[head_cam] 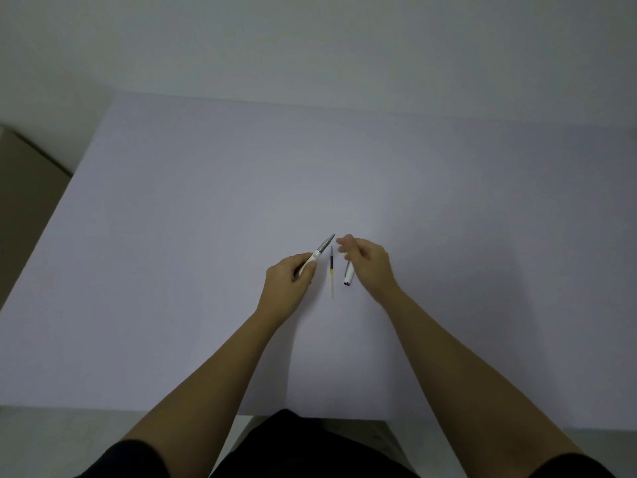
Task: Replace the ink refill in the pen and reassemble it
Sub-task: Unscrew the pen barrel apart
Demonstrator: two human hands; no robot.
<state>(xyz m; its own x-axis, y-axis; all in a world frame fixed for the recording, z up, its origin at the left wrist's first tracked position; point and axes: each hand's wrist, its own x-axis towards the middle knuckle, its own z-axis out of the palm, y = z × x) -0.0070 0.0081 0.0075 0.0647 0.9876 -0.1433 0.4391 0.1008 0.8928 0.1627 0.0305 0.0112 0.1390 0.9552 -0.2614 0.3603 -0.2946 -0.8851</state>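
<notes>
My left hand (289, 279) grips a white pen (319, 252) with a grey front section, its tip pointing up and to the right. An ink refill (332, 270), dark at the top and pale at the bottom, lies on the table between my hands. A white pen cap (348, 274) with a clip lies just right of the refill, partly under my right hand (367, 260). My right hand hovers over the cap with its fingers loosely curled near the pen tip. Nothing shows between those fingers.
The table (172, 270) is a wide pale lavender surface. A brown cardboard box (24, 188) stands off its left edge. A white wall rises behind the far edge.
</notes>
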